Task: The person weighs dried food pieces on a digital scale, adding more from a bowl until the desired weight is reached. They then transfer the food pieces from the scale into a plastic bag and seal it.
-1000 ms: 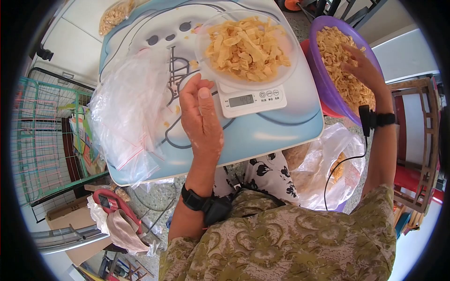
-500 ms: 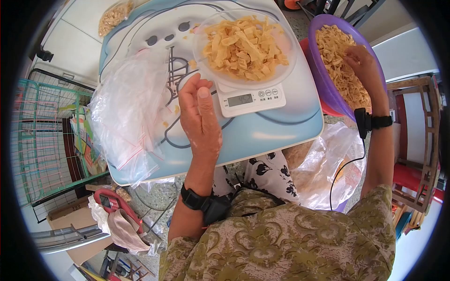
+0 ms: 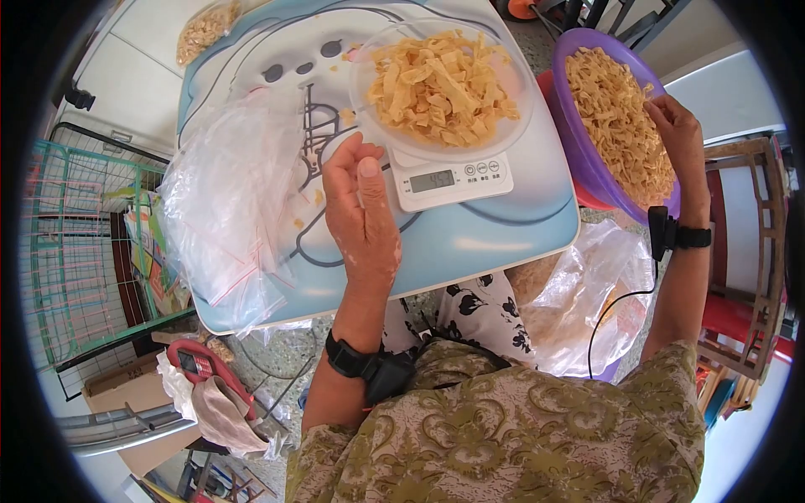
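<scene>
Pale yellow dried strips (image 3: 440, 88) are heaped in a clear plastic bowl (image 3: 513, 138) on a white kitchen scale (image 3: 457, 199), whose display is lit. My left hand (image 3: 362, 205) hovers just left of the scale, palm turned inward, fingers loosely bent and thumb apart, holding nothing. Over the right rim of a purple basin (image 3: 563, 101) is my right hand (image 3: 677, 134), its fingers pinched together with a yellow strip showing at the tips. The basin is filled with more yellow strips (image 3: 616, 117).
A pile of clear zip bags (image 3: 226, 193) lies on the left of the cartoon-printed table (image 3: 470, 243). At the far left corner sits a filled bag (image 3: 205, 33). Beside my legs is a large clear plastic bag (image 3: 604, 285). A wire cage (image 3: 92, 251) stands left.
My right hand has drawn back from over the strips to the basin's right rim. My left hand has hardly moved.
</scene>
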{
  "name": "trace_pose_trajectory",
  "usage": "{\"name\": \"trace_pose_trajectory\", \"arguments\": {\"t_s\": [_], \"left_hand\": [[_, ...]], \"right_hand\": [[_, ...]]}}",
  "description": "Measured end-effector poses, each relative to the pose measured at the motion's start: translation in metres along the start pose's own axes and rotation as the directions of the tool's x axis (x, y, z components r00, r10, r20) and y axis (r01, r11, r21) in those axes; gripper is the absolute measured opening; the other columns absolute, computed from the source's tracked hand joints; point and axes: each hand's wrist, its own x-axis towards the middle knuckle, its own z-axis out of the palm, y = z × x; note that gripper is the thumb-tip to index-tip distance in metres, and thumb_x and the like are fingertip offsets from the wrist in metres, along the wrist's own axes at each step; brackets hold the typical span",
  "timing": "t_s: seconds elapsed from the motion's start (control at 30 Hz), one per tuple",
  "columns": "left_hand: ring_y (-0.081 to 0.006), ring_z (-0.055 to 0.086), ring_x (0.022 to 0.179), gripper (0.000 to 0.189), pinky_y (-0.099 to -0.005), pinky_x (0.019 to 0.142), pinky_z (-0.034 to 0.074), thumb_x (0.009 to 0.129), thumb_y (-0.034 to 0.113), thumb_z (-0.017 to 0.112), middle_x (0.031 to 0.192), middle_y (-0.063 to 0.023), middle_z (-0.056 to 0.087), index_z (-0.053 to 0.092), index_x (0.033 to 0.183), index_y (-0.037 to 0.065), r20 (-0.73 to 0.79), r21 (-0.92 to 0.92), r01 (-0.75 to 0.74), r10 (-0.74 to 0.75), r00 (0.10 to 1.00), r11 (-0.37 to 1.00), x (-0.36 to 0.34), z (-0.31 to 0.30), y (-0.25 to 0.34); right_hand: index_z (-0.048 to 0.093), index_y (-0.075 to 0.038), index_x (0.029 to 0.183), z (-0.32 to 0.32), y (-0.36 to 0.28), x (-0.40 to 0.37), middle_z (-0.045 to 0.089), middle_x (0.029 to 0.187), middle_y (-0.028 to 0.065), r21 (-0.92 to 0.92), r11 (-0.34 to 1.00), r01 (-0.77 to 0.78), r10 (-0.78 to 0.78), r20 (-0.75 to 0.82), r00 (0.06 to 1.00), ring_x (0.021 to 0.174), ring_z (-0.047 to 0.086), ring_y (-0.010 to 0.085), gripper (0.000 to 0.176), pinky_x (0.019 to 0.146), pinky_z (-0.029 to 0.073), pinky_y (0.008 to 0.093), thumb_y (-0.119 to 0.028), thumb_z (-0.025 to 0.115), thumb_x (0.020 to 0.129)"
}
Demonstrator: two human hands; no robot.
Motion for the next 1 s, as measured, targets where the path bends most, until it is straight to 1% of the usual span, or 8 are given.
{"name": "trace_pose_trajectory", "arguments": {"t_s": [0.1, 0.3, 0.47, 0.57, 0.63, 0.73, 0.8, 1.0], "left_hand": [[-0.0162, 0.058, 0.104, 0.044, -0.0312, 0.092, 0.043, 0.104, 0.035, 0.045, 0.112, -0.01, 0.062, 0.052, 0.128, -0.002, -0.004, 0.006, 0.0, 0.0, 1.0, 1.0, 0.0, 0.0, 0.0], [-0.0163, 0.058, 0.104, 0.043, -0.0313, 0.092, 0.043, 0.104, 0.034, 0.044, 0.113, -0.0097, 0.061, 0.052, 0.129, -0.001, 0.002, 0.026, 0.013, -0.013, 1.0, 1.0, 0.0, 0.0, 0.002], [-0.0183, 0.056, 0.104, 0.044, -0.0316, 0.094, 0.044, 0.103, 0.031, 0.048, 0.111, -0.0137, 0.059, 0.049, 0.128, -0.005, -0.017, -0.019, 0.028, -0.029, 0.999, 0.999, 0.001, 0.002, 0.005], [-0.0159, 0.057, 0.106, 0.043, -0.0312, 0.092, 0.043, 0.105, 0.033, 0.042, 0.114, -0.0099, 0.06, 0.051, 0.129, -0.002, 0.001, 0.037, 0.005, -0.005, 1.0, 0.999, 0.0, 0.001, 0.004], [-0.0155, 0.056, 0.106, 0.043, -0.0312, 0.092, 0.043, 0.105, 0.033, 0.042, 0.113, -0.0096, 0.06, 0.051, 0.129, -0.001, 0.002, 0.033, 0.016, -0.016, 1.0, 0.999, 0.001, 0.001, 0.005], [-0.0153, 0.056, 0.105, 0.043, -0.0311, 0.092, 0.043, 0.105, 0.033, 0.043, 0.113, -0.0092, 0.06, 0.051, 0.129, -0.001, -0.003, 0.004, 0.025, -0.025, 1.0, 1.0, 0.0, 0.002, 0.006], [-0.0152, 0.056, 0.105, 0.043, -0.031, 0.092, 0.043, 0.105, 0.033, 0.043, 0.112, -0.0089, 0.06, 0.051, 0.129, -0.001, 0.001, 0.014, 0.022, -0.022, 1.0, 1.0, 0.0, 0.0, 0.005], [-0.0148, 0.056, 0.103, 0.042, -0.0307, 0.092, 0.043, 0.104, 0.033, 0.045, 0.11, -0.0078, 0.06, 0.052, 0.129, 0.0, -0.004, 0.018, 0.013, -0.013, 1.0, 1.0, 0.0, -0.001, 0.005]], "right_hand": [[0.067, -0.002, 0.092, -0.001, 0.007, 0.002, 0.064, 0.07, 0.0066, -0.101, 0.995, 0.025, -0.028, -0.027, 0.999, 0.063, 0.058, 0.011, 0.023, 0.062, 0.048, 0.0266, -0.025, 0.069, 0.09], [0.066, -0.003, 0.085, -0.024, -0.054, 0.002, 0.049, 0.065, -0.0037, 0.279, 0.958, -0.07, 0.092, -0.069, 0.993, 0.061, 0.041, 0.0034, 0.027, 0.056, 0.035, 0.0209, -0.029, 0.066, 0.093], [0.069, -0.005, 0.104, -0.019, -0.136, -0.001, 0.058, 0.081, -0.0075, 0.682, 0.67, 0.293, -0.341, -0.068, 0.938, 0.074, 0.051, 0.0012, 0.017, 0.065, 0.04, 0.0156, -0.018, 0.058, 0.099], [0.067, -0.006, 0.11, -0.019, -0.193, -0.002, 0.061, 0.087, -0.0053, 0.631, 0.687, 0.361, -0.471, 0.008, 0.882, 0.077, 0.054, 0.002, 0.02, 0.067, 0.042, 0.0166, -0.017, 0.054, 0.101], [0.066, 0.0, 0.102, -0.029, -0.23, -0.005, 0.066, 0.095, 0.012, 0.571, 0.749, 0.337, -0.487, 0.13, 0.863, 0.087, 0.064, 0.0222, 0.016, 0.077, 0.05, 0.0318, -0.013, 0.062, 0.094], [0.066, 0.001, 0.103, 0.008, -0.234, 0.015, 0.066, 0.091, 0.013, 0.657, 0.58, 0.481, -0.684, 0.071, 0.726, 0.085, 0.064, 0.0241, 0.019, 0.075, 0.05, 0.0329, -0.016, 0.06, 0.095], [0.065, 0.0, 0.108, 0.01, -0.233, 0.018, 0.066, 0.096, 0.0147, 0.601, 0.618, 0.507, -0.712, 0.155, 0.684, 0.088, 0.064, 0.0255, 0.023, 0.077, 0.05, 0.0327, -0.018, 0.059, 0.096], [0.063, -0.002, 0.116, 0.002, -0.227, -0.009, 0.069, 0.101, 0.013, 0.4, 0.797, 0.453, -0.408, -0.196, 0.892, 0.091, 0.067, 0.0224, 0.025, 0.079, 0.051, 0.0299, -0.017, 0.059, 0.097]]}}
